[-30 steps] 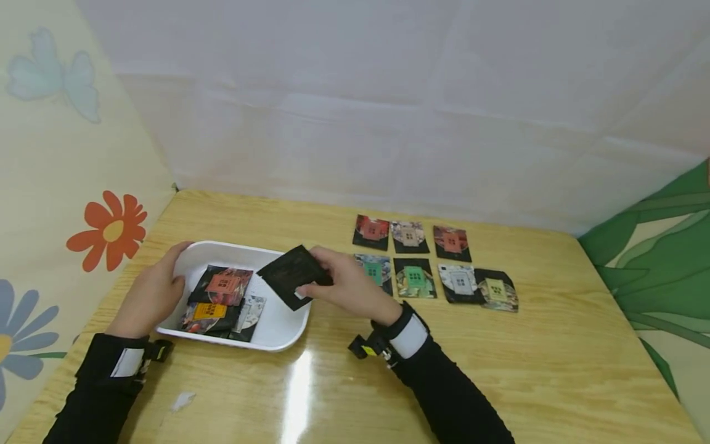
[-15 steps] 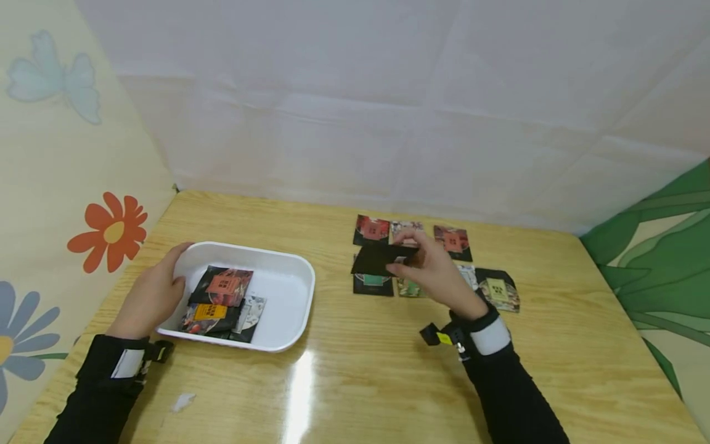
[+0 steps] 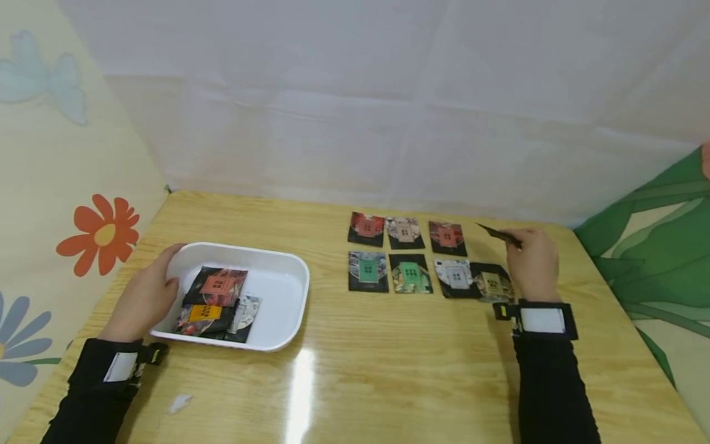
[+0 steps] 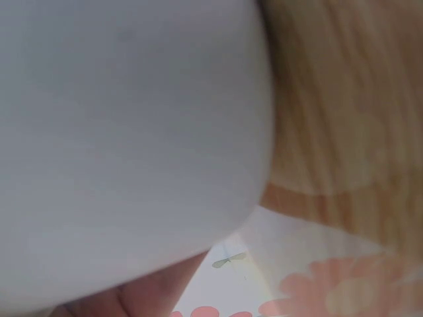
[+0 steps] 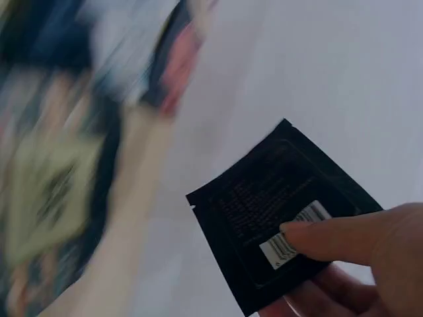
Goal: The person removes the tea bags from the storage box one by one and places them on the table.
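Observation:
My right hand pinches a black sachet between thumb and fingers, above the table's right back part. In the right wrist view its dark back shows a barcode, partly under the thumb. On the left, my left hand grips the rim of a white plastic tub. Several sachets lie inside the tub, among them one with a red label and one with an orange label. The left wrist view shows mostly the tub's outer wall, with some fingers below it.
Sachets lie in two rows on the wooden table: a red one in the back row, and a green one and a yellow-labelled one in front. A white scrap lies near the front left. A white sheet hangs behind.
My right hand has carried the black sachet from over the tub, across the laid-out sachets, to the right back of the table. My left hand stays at the tub.

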`<state>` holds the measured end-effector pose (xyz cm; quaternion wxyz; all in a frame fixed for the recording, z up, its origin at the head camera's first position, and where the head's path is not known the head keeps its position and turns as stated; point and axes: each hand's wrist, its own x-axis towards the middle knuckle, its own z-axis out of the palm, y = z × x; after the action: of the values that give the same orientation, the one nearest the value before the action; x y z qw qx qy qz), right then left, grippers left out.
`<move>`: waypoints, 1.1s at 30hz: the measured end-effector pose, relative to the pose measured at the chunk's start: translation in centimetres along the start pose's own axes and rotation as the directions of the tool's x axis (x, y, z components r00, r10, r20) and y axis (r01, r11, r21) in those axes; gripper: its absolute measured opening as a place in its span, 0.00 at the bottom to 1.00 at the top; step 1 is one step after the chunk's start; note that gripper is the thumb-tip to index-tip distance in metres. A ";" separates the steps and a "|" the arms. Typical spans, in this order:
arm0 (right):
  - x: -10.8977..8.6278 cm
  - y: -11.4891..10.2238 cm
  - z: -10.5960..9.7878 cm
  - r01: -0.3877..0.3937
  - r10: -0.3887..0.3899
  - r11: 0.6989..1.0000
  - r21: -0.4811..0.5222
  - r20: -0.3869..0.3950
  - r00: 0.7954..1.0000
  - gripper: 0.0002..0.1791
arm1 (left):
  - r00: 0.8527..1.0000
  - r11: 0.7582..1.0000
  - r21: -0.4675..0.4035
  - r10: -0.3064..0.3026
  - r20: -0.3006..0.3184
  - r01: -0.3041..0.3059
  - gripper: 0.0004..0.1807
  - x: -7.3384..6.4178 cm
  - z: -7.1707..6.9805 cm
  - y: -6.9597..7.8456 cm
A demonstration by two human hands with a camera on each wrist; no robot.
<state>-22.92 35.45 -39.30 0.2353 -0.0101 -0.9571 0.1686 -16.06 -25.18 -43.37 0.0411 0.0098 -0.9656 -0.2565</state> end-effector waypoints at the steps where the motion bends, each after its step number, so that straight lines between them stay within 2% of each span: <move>1: 0.0 0.8 0.0 -0.018 0.018 0.999 -0.033 0.007 1.000 0.13 | 1.000 1.000 0.003 0.000 -0.001 0.000 0.33 0.0 0.0 0.0; 5: -0.2 2.8 0.1 -0.069 0.075 0.991 -0.113 0.049 0.996 0.12 | 1.000 1.000 0.000 0.014 -0.006 -0.014 0.33 0.0 0.0 -0.1; 9: -0.3 3.5 0.5 -0.099 0.113 0.981 -0.166 0.079 0.990 0.14 | 0.999 1.000 0.005 0.031 -0.017 -0.031 0.33 0.0 -0.1 -0.2; 13: -0.1 3.7 1.3 -0.041 0.086 0.975 -0.220 0.201 0.976 0.17 | 1.000 1.000 -0.001 0.025 -0.013 -0.025 0.33 0.0 0.0 -0.2; 16: 0.1 3.7 1.9 0.027 0.045 0.972 -0.232 0.299 0.953 0.19 | 1.000 1.000 -0.002 0.020 -0.010 -0.020 0.33 0.0 0.0 -0.3; 19: 0.2 3.4 2.2 0.066 0.032 0.969 -0.237 0.386 0.922 0.21 | 1.000 1.000 0.005 0.020 -0.013 -0.020 0.33 -0.1 0.0 -0.3; 23: 0.4 3.1 2.4 0.092 0.040 0.968 -0.233 0.503 0.863 0.22 | 1.000 1.000 0.010 0.023 -0.016 -0.023 0.34 -0.1 -0.1 -0.3; 26: 0.5 2.9 2.5 0.087 0.056 0.969 -0.231 0.550 0.833 0.23 | 0.999 1.000 0.011 0.029 -0.018 -0.029 0.33 0.0 -0.1 -0.4; 30: 0.6 2.8 2.6 0.081 0.076 0.968 -0.238 0.583 0.809 0.25 | 1.000 1.000 0.007 0.028 -0.012 -0.028 0.33 0.1 0.0 -0.5; 33: 0.7 2.4 2.0 0.079 0.070 0.971 -0.226 0.585 0.808 0.27 | 0.999 0.999 0.006 0.033 -0.012 -0.033 0.33 0.1 0.0 -0.4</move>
<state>-24.57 37.17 -41.46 -0.0756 0.0167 -0.9959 0.0461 -16.16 -25.56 -43.61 0.0510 -0.0047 -0.9661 -0.2529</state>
